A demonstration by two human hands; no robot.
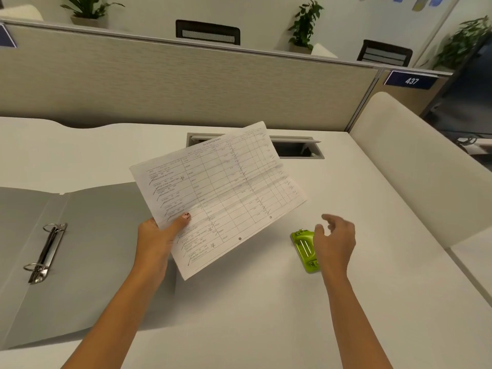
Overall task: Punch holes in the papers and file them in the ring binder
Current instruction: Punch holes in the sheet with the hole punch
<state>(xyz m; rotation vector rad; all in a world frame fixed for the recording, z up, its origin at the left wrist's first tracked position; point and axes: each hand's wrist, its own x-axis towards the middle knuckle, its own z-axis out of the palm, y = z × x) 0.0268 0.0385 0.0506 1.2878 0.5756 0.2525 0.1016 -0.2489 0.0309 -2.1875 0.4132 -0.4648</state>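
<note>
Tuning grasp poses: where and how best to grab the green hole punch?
Grip the hole punch across its short width, from above and the right. It lies flat on the table, long axis pointing away, and the open right hand hovers there.

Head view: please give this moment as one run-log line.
left hand: holds paper, two holes punched | right hand: open, beside hole punch | ring binder: open, rings bare

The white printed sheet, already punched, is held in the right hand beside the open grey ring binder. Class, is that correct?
No. The head view shows the white printed sheet, already punched, held in the left hand, beside the open grey ring binder; the right hand holds nothing.
</note>
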